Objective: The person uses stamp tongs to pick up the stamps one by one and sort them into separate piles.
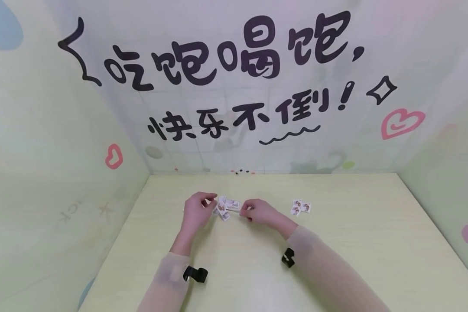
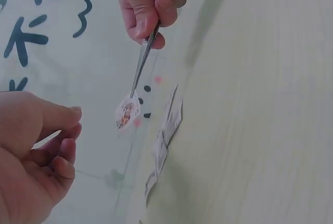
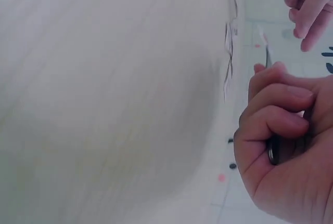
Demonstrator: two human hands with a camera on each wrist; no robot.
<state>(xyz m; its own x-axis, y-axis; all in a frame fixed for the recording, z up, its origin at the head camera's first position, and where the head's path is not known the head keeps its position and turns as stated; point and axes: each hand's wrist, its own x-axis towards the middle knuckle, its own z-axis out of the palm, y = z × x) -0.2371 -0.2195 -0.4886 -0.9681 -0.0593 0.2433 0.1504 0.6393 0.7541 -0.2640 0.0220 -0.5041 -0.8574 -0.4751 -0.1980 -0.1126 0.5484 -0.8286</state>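
Observation:
My right hand (image 1: 259, 213) grips a pair of metal tweezers (image 2: 142, 65), whose dark rear end (image 3: 273, 150) shows inside the curled fingers. The tweezer tips pinch a small white paper piece (image 2: 127, 114) with a printed picture, held above the table. My left hand (image 1: 196, 210) hovers to the left of that piece, thumb and fingertips close together and loosely bent, with nothing seen between them. Under and beyond the tweezers, a loose pile of similar printed paper pieces (image 2: 165, 135) lies on the table between both hands.
Several more printed paper pieces (image 1: 306, 207) lie together to the right of the right hand. The pale wooden table (image 1: 249, 268) meets a patterned back wall (image 1: 203, 158) with large dark lettering, and side walls stand left and right.

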